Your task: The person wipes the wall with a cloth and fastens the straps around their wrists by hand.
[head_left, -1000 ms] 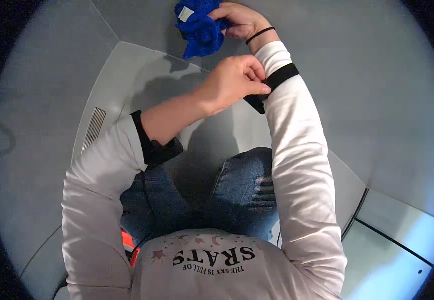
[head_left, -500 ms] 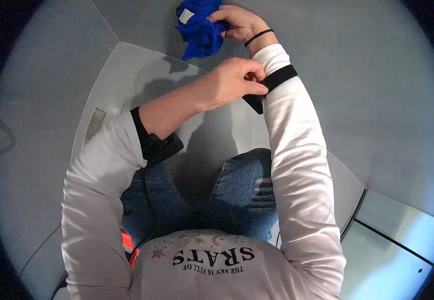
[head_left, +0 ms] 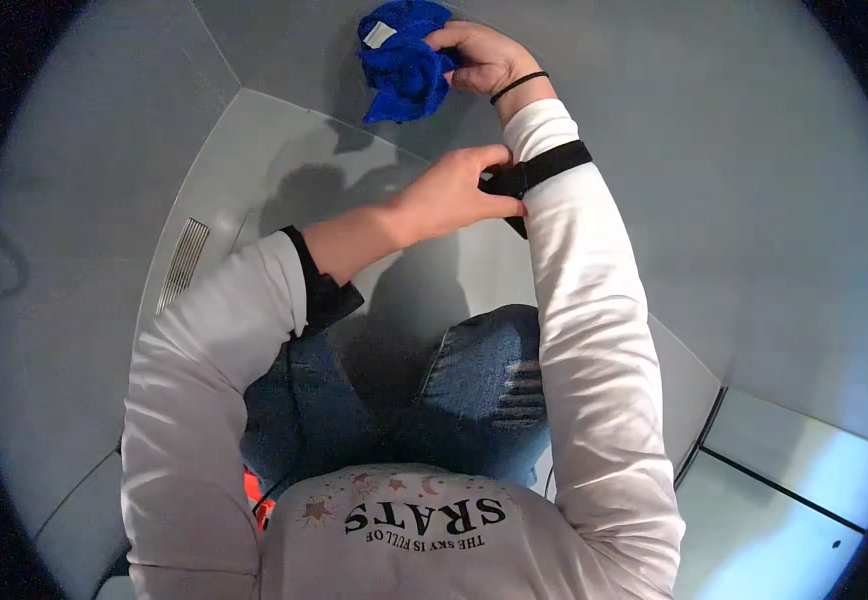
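My right hand (head_left: 484, 57) pinches a bunched blue cloth (head_left: 409, 80) with a small white label, held near the far wall. A black hair tie circles the right wrist. Around the right forearm runs a black armband (head_left: 559, 163) over the white sleeve. My left hand (head_left: 459, 193) reaches across, its thumb and fingers closed on the dark box-like piece of that armband; part of this piece is hidden behind the fingers. Another black band with a dark device (head_left: 329, 300) sits on my left forearm at the pushed-up sleeve.
Grey smooth walls (head_left: 744, 180) surround me, with a pale ledge or floor panel in front. A slotted vent (head_left: 184, 265) lies at left. My jeans-clad knees (head_left: 484, 370) are below. A pale panel (head_left: 784, 480) with dark seams stands at lower right; something red shows at lower left.
My left hand has shifted its grip from the strap's edge to around the armband's dark piece, its fingers opening wider. The right hand and blue cloth have moved slightly down in view.
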`<state>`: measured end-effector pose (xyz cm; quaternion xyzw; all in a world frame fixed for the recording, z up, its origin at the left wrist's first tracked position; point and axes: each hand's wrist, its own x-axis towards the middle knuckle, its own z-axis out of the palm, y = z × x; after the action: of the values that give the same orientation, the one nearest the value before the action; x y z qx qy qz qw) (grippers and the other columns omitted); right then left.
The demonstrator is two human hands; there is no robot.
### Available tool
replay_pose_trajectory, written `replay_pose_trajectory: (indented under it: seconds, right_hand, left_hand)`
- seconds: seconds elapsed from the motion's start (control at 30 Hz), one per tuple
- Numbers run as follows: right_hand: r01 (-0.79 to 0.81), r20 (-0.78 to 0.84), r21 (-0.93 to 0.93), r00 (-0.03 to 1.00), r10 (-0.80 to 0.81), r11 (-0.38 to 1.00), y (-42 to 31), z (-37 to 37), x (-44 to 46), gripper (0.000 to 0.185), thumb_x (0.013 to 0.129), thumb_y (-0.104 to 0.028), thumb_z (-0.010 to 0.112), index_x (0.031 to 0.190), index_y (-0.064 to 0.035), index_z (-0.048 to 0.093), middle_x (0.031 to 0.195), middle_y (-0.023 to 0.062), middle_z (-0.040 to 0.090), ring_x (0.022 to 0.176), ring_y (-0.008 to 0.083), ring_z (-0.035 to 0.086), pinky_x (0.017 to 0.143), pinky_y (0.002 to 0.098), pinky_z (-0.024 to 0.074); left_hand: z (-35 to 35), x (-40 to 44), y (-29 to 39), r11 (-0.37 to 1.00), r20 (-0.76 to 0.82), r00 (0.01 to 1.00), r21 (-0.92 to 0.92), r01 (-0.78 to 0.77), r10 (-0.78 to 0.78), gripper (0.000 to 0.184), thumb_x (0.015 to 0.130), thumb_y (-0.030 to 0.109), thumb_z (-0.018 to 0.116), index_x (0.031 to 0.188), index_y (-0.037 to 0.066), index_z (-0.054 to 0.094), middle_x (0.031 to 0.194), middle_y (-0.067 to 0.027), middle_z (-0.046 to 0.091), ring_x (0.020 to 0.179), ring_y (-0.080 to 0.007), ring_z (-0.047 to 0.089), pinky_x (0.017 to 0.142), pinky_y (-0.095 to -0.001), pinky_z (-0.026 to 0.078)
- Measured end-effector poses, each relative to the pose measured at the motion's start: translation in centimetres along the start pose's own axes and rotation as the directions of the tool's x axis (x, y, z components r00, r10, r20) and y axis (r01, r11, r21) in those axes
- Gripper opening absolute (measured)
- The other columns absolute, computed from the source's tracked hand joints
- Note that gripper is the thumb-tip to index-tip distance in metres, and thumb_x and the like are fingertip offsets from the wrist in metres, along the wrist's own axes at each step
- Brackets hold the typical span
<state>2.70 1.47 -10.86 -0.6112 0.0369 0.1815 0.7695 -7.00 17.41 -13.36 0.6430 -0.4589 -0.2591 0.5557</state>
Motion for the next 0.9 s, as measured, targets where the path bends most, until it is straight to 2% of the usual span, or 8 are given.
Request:
replay_pose_trajectory:
  seconds: [0.17, 0.23, 0.3, 0.4, 0.53, 0.67, 0.83, 0.9]
  right_hand:
    - [-0.019, -0.108, -0.149, 0.994, 0.003, 0.989, -0.5, 2.0, -0.2, 0.019, 0.073, -0.001, 0.061, 0.092, -0.0005, 0.06, 0.085, 0.0053, 0.063, 0.075, 0.0134, 0.061, 0.064, 0.0261, 0.0514]
    - [-0.015, -0.205, -0.4, 0.976, -0.074, 0.916, -0.2, 2.9, 0.6, 0.021, 0.072, 0.0, 0.061, 0.092, 0.0003, 0.059, 0.085, 0.0059, 0.063, 0.076, 0.0141, 0.061, 0.067, 0.0272, 0.0506]
    - [0.035, -0.169, -0.432, 0.978, -0.119, 0.901, 1.7, 0.7, 3.5, 0.022, 0.072, 0.001, 0.061, 0.093, 0.0013, 0.058, 0.085, 0.0065, 0.063, 0.075, 0.0149, 0.061, 0.067, 0.0279, 0.0505]
    - [0.092, -0.144, -0.492, 0.972, -0.186, 0.865, 2.4, 0.4, 4.9, 0.024, 0.071, 0.0, 0.061, 0.095, 0.0032, 0.057, 0.084, 0.0075, 0.063, 0.074, 0.016, 0.06, 0.068, 0.0287, 0.0501]
    - [-0.06, -0.253, -0.538, 0.963, -0.093, 0.841, 2.0, -3.1, 2.3, 0.028, 0.07, -0.002, 0.061, 0.097, 0.0052, 0.057, 0.082, 0.0081, 0.062, 0.074, 0.0163, 0.059, 0.066, 0.0295, 0.0487]
    - [-0.004, -0.218, -0.676, 0.956, -0.195, 0.737, 3.0, -2.9, 2.2, 0.032, 0.068, -0.006, 0.063, 0.098, 0.0046, 0.057, 0.079, 0.0065, 0.061, 0.073, 0.0156, 0.057, 0.066, 0.0303, 0.0479]
    - [0.021, -0.137, -0.896, 0.937, -0.322, 0.444, 4.7, -2.4, 2.6, 0.039, 0.064, -0.008, 0.063, 0.1, 0.005, 0.058, 0.09, 0.015, 0.064, 0.08, 0.0261, 0.06, 0.074, 0.0342, 0.0467]
    - [0.009, -0.104, -0.952, 0.931, -0.35, 0.307, 5.4, -2.2, 2.4, 0.039, 0.064, -0.008, 0.062, 0.1, 0.0054, 0.058, 0.092, 0.0177, 0.064, 0.082, 0.0288, 0.06, 0.076, 0.0343, 0.0465]
  left_hand:
    - [-1.3, -0.1, 0.9, 0.945, 0.064, 0.996, -0.314, 0.086, -0.07, 0.029, 0.074, 0.019, 0.067, 0.091, -0.001, 0.057, 0.074, -0.0073, 0.06, 0.07, -0.0121, 0.054, 0.067, -0.0278, 0.044]
    - [-1.3, -0.1, 1.2, 0.941, 0.043, 0.998, -0.334, 0.052, -0.039, 0.025, 0.077, 0.017, 0.065, 0.09, -0.001, 0.057, 0.079, -0.009, 0.059, 0.074, -0.0153, 0.055, 0.068, -0.0297, 0.043]
    - [-1.3, -0.9, 2.5, 0.981, -0.134, 0.989, 0.191, -0.032, 0.058, 0.025, 0.076, 0.016, 0.065, 0.093, 0.0, 0.055, 0.086, -0.0116, 0.056, 0.081, -0.0224, 0.057, 0.071, -0.0329, 0.044]
    - [-1.1, -0.9, 3.7, 0.921, -0.272, 0.917, 0.337, -0.194, 0.293, 0.028, 0.075, 0.015, 0.065, 0.096, 0.003, 0.051, 0.091, -0.0141, 0.054, 0.086, -0.0304, 0.056, 0.075, -0.0369, 0.045]
    - [1.7, 3.1, 1.7, 0.874, -0.278, 0.896, 0.443, -0.2, 0.346, 0.033, 0.072, 0.009, 0.067, 0.1, 0.003, 0.049, 0.088, -0.0115, 0.054, 0.081, -0.0242, 0.056, 0.074, -0.0307, 0.046]
    - [1.3, 3.1, 3.0, 0.926, -0.282, 0.928, 0.352, -0.135, 0.243, 0.026, 0.073, 0.007, 0.065, 0.095, 0.001, 0.052, 0.092, -0.0141, 0.055, 0.085, -0.0284, 0.057, 0.075, -0.0349, 0.046]
    - [1.3, 4.0, 3.1, 0.947, -0.243, 0.942, 0.277, -0.162, 0.232, 0.018, 0.075, 0.007, 0.062, 0.091, -0.001, 0.057, 0.096, -0.0167, 0.056, 0.09, -0.0333, 0.057, 0.078, -0.0376, 0.047]
    - [1.4, 4.0, 2.7, 0.864, -0.217, 0.89, 0.413, -0.288, 0.4, 0.019, 0.075, 0.001, 0.062, 0.092, -0.002, 0.055, 0.091, -0.0128, 0.054, 0.079, -0.0257, 0.057, 0.071, -0.032, 0.046]
